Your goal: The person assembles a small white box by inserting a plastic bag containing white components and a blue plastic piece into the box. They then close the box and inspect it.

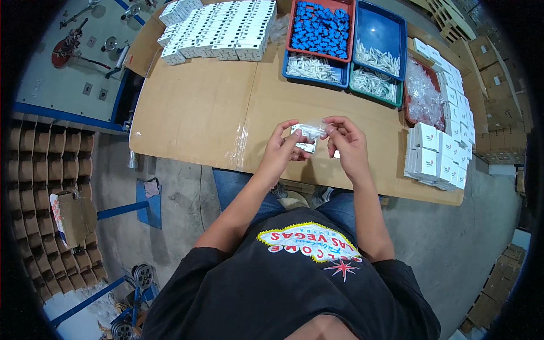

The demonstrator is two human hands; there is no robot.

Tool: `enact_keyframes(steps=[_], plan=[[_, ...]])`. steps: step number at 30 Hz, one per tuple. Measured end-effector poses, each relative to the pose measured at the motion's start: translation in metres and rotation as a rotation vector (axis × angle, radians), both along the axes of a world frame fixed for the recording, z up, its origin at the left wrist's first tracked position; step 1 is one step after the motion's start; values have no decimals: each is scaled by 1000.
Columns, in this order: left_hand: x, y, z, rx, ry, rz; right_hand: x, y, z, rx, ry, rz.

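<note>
Near the table's front edge, my left hand is closed round a small white rectangular piece, thumb on top. A small clear plastic bag lies over that piece, between my hands. My right hand pinches the right end of the bag between thumb and fingers. Whether the white piece is inside the bag or beneath it, I cannot tell. Beside my right hand a little white thing shows, partly hidden by the fingers.
Rows of white boxes stand at the table's far left. Behind my hands are a red tray of blue parts and blue trays and a green tray with white pieces. A bin of clear bags and stacked white boxes are right.
</note>
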State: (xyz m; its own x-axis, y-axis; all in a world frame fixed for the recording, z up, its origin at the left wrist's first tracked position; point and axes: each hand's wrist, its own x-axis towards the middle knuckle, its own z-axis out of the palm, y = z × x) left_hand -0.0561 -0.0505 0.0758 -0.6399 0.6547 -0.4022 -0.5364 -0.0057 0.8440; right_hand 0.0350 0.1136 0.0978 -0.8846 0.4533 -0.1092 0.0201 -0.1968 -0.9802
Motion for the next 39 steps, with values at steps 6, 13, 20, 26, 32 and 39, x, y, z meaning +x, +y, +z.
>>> enact_keyframes(steps=[6, 13, 20, 26, 32, 39], plan=[[-23, 6, -73, -21, -4, -118, -1, 8, -76, -55, -148, 77], [-22, 9, -98, -205, 70, -103, -2, -2, -126, 160, -210, 45], [-26, 9, -101, -244, 213, -137, -9, 3, -152, 346, -196, -18], [-29, 6, -133, -188, 362, -111, -14, -3, -143, 393, -192, -35], [-29, 5, -123, -487, 942, -86, -8, -2, -142, 777, -235, 10], [-25, 7, -119, -600, 1280, -84, -4, -4, -151, 864, -228, -15]])
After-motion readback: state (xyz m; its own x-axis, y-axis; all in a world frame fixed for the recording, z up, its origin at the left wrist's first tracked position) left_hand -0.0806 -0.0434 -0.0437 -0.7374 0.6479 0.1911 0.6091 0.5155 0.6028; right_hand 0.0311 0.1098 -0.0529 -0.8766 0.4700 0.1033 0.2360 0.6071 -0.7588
